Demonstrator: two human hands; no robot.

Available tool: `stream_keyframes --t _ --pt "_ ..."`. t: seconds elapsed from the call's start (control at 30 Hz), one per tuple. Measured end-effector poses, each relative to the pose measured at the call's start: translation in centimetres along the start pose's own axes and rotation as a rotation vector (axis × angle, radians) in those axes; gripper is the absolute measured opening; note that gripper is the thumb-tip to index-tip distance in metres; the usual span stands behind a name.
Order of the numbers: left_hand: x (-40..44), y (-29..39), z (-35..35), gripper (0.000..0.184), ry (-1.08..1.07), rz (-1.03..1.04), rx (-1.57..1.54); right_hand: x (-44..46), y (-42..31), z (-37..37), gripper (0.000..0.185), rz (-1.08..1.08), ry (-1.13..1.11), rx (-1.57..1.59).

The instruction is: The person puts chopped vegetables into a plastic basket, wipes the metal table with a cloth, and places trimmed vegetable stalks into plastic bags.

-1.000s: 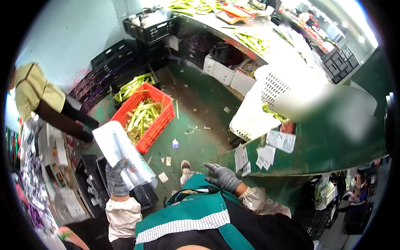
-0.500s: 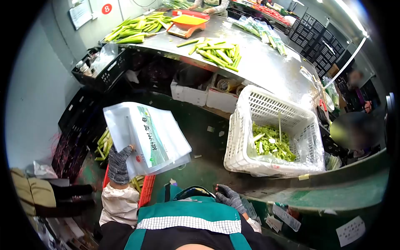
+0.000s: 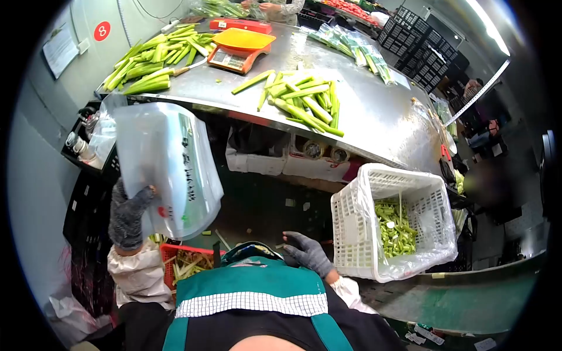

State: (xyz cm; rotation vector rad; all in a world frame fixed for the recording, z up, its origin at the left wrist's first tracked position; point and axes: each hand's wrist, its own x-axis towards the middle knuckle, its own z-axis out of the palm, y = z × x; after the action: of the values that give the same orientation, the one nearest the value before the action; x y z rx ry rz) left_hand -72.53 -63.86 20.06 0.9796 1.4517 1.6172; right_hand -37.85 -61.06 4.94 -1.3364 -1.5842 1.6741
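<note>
My left hand [image 3: 130, 216], in a grey glove, grips the lower left side of a stack of clear printed plastic bags [image 3: 167, 169], thumb on top. The bags hang in front of the metal table [image 3: 386, 128], below its left part. My right hand [image 3: 308, 254], also gloved, is near my apron with its fingers apart and nothing in it, just left of a white crate [image 3: 357, 228] with cut green pieces [image 3: 395, 231] inside. On the table lie a pile of green stalks [image 3: 307, 99], a larger stalk pile [image 3: 155, 58] and an orange scale [image 3: 240, 50].
A red crate [image 3: 170, 257] with stalks stands low behind my left forearm. Black crates [image 3: 88, 234] are at the left, white boxes [image 3: 257, 161] under the table. Filled bags [image 3: 357, 47] lie farther back, near another person's hands [image 3: 268, 7] across the table.
The view has swung up and round to the table. The bags in my left hand have risen and moved left, now reaching the table's edge. The co-worker at the left is out of view.
</note>
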Motion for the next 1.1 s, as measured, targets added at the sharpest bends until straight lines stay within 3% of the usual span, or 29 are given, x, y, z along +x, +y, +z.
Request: stream_keyframes --t 0.07,0.1,0.17,0.23,0.3,0.33,0.4,0.53,0.6,0.67,0.8,0.83,0.9,0.93,0.97,1.0,1.07,1.1 --pt "2.6 0.9 -1.8 0.036 0.016 -0.008 0.083 4.3 -2.0 1.2 0.047 0.016 -0.198 0.089" --pt "3.7 1.3 -2.8 0.033 -0.007 -0.025 0.100 6.4 -3.1 1.9 0.047 0.023 -0.193 0.090" --pt "5.7 2.0 -4.0 0.027 0.010 -0.025 0.187 10.6 -5.1 3.1 0.062 -0.053 -0.286 -0.009" --pt "7.4 2.3 -5.3 0.028 0.003 -0.035 0.213 14.6 -7.8 4.1 0.082 -0.185 -0.265 -0.040" --pt "9.8 3.5 -5.6 0.028 -0.012 -0.037 0.281 18.9 -11.2 3.9 0.099 -0.475 -0.203 -0.156" --pt "11.1 4.2 -5.3 0.027 -0.144 -0.049 0.356 21.1 -12.6 3.6 0.107 -0.597 -0.190 -0.213" --pt "13.4 4.1 -5.4 0.026 -0.328 -0.085 0.451 24.4 -16.6 2.8 0.112 -0.719 -0.235 -0.297" --pt "18.7 2.2 -8.2 0.035 -0.296 0.022 0.732 33.7 -20.0 3.6 0.111 -0.775 -0.458 -0.468" --pt "21.3 0.6 -9.5 0.041 -0.339 0.064 0.554 35.6 -20.4 3.7 0.111 -0.779 -0.467 -0.406" --pt "27.1 1.8 -8.1 0.038 -0.608 0.055 0.521 40.3 -22.5 3.6 0.110 -0.751 -0.488 -0.427" --pt "34.8 3.7 -3.9 0.034 -1.220 0.042 0.395 43.8 -24.7 2.4 0.078 -0.866 -0.538 -0.469" --pt "36.2 3.9 -3.1 0.034 -1.188 0.030 0.406 45.5 -25.3 1.9 0.063 -0.896 -0.563 -0.435" --pt "37.6 3.9 -1.5 0.034 -1.077 0.272 0.361 45.5 -25.4 0.0 0.040 -0.764 -0.588 -0.433" --pt "38.6 -3.3 -5.7 0.032 -1.009 0.136 0.368 46.9 -25.8 -0.7 0.033 -0.691 -0.669 -0.419" --pt "39.5 -3.0 -5.9 0.032 -0.989 0.128 0.369 47.7 -25.9 -0.9 0.028 -0.737 -0.623 -0.399" --pt "40.8 -2.3 -4.7 0.027 -0.879 0.093 0.322 47.4 -25.8 -1.7 0.023 -0.783 -0.552 -0.381" --pt "42.5 -2.2 -2.3 0.022 -0.599 -0.043 0.196 45.4 -27.9 -5.2 0.025 -0.283 -0.202 -0.078" --pt "43.3 -2.3 -0.5 0.021 -0.462 -0.112 0.105 45.0 -28.8 -7.2 0.027 -0.378 -0.109 -0.134"
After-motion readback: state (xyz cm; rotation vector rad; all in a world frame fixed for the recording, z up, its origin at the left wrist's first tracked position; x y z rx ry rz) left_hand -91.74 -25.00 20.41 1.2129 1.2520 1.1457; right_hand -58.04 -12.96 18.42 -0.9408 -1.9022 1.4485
